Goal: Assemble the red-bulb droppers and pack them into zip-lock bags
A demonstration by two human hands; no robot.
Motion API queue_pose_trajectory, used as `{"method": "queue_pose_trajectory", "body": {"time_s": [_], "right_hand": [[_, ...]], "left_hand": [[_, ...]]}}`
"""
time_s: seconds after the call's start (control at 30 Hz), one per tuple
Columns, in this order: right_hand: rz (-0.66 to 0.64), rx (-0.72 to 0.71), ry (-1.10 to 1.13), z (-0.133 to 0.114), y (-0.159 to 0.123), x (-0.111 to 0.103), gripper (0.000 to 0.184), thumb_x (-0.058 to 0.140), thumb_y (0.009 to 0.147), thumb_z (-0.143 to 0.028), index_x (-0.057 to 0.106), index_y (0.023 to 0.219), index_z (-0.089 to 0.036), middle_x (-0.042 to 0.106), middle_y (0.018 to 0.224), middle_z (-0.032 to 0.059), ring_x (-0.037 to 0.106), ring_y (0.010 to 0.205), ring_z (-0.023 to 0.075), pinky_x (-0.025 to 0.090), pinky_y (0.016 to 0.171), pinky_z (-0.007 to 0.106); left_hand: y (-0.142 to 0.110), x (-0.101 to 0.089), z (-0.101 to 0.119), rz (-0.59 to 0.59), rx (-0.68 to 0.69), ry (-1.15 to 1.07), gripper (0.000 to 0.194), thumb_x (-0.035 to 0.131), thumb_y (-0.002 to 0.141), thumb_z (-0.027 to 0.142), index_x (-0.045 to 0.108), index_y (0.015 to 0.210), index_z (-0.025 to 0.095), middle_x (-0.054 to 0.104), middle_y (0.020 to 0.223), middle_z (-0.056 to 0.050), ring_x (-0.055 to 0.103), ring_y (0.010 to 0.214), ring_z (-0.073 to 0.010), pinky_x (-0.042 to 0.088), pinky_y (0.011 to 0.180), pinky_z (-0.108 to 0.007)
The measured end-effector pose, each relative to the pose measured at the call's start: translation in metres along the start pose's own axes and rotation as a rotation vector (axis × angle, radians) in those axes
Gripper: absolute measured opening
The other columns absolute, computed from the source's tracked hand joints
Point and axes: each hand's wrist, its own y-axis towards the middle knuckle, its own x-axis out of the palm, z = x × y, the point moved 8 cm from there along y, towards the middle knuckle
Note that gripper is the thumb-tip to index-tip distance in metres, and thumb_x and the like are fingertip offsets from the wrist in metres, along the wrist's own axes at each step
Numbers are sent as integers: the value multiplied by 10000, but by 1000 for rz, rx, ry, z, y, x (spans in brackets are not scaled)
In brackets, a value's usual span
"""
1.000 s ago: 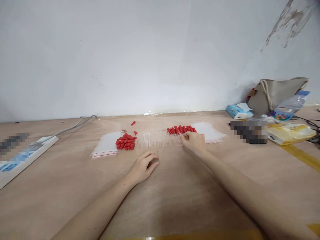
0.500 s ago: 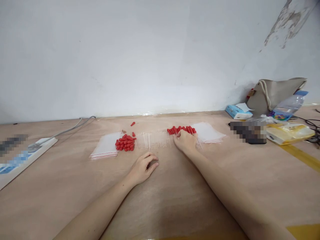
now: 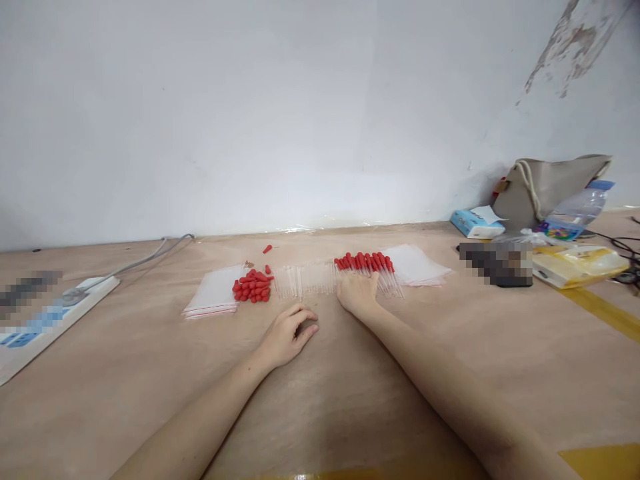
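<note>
My left hand [image 3: 289, 337] rests on the table, fingers gently curved and thumb apart, holding nothing. My right hand [image 3: 357, 293] lies over the lower ends of a row of droppers [image 3: 385, 267] with red rubber bulbs and thin clear tubes; its fingertips are hidden, so I cannot tell whether they grip one. Left of that hand, clear thin tubes [image 3: 305, 279] lie side by side without bulbs. A pile of loose red rubber bulbs [image 3: 253, 287] sits further left, with one stray bulb [image 3: 267, 249] behind it.
Stacks of clear zip bags lie at left [image 3: 213, 293] and right [image 3: 415, 263]. A power strip [image 3: 95, 293] with a grey cable is at far left. A tissue pack [image 3: 477, 223], a blurred dark object [image 3: 495, 265], a yellow packet [image 3: 580, 265] and a grey bag [image 3: 565, 187] stand at right.
My right hand has moved slightly left and nearer to me, off the red bulbs and down to the tube ends. The left hand has stayed in place.
</note>
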Motion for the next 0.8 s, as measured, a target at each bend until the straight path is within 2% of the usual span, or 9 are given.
{"method": "queue_pose_trajectory", "body": {"time_s": [0.1, 0.2, 0.33, 0.4, 0.47, 0.53, 0.57, 0.67, 0.8], "right_hand": [[106, 0, -12, 3, -5, -8, 214, 370, 798, -164, 564, 799, -73, 626, 740, 169, 571, 700, 238, 215, 790, 424], [231, -111, 7, 5, -16, -17, 222, 330, 849, -187, 533, 814, -104, 618, 774, 137, 546, 740, 221, 217, 786, 392], [238, -436, 43, 6, -41, -20, 193, 340, 873, -204, 510, 804, -145, 601, 776, 74, 504, 750, 181, 224, 779, 340], [189, -587, 45, 7, -55, -19, 169, 362, 871, -200, 504, 788, -160, 593, 778, 54, 487, 763, 172, 226, 777, 329], [156, -664, 41, 11, -65, -19, 145, 389, 865, -207, 498, 779, -168, 587, 792, 45, 474, 779, 169, 228, 782, 328], [137, -678, 35, 15, -69, -20, 129, 409, 858, -218, 495, 773, -170, 580, 802, 44, 466, 788, 171, 230, 787, 335], [128, -676, 37, 15, -69, -20, 128, 413, 856, -218, 495, 771, -170, 577, 805, 45, 465, 792, 171, 232, 789, 338], [92, -658, 110, 15, -69, -21, 120, 419, 856, -238, 505, 807, -171, 573, 834, 49, 474, 821, 168, 242, 792, 335], [40, -609, 287, 15, -67, -20, 164, 465, 837, -326, 513, 906, -185, 571, 906, 50, 487, 866, 171, 267, 784, 324]], "left_hand": [[-1, 1, 2, 4, 1, 1, 146, 467, 830, 225, 571, 927, 192, 561, 904, -43, 526, 761, -142, 423, 691, -271], [-1, -7, 3, 74, -7, 22, 127, 468, 831, 240, 574, 880, 188, 568, 874, -36, 527, 776, -144, 424, 715, -273], [9, -50, -14, 330, -127, 221, 206, 493, 803, 316, 515, 648, 181, 566, 745, -24, 516, 782, -177, 399, 780, -327], [21, -74, -33, 385, -226, 318, 217, 494, 785, 336, 508, 629, 187, 570, 733, -32, 522, 799, -201, 390, 791, -349], [34, -91, -62, 357, -368, 312, 155, 498, 764, 331, 552, 715, 195, 589, 770, -49, 540, 814, -222, 401, 769, -354], [37, -91, -103, 232, -636, 118, 173, 463, 772, 329, 565, 725, 198, 584, 649, -42, 574, 700, -219, 430, 644, -327], [38, -90, -114, 201, -673, 82, 218, 426, 791, 339, 565, 705, 196, 564, 568, -36, 573, 613, -216, 428, 570, -318], [38, -83, -133, 167, -691, 20, 246, 414, 803, 353, 560, 687, 192, 498, 433, -5, 531, 463, -197, 389, 461, -289], [57, -82, -141, 239, -594, -11, 244, 517, 762, 378, 560, 771, 139, 529, 512, 4, 531, 547, -158, 392, 527, -270]]}}
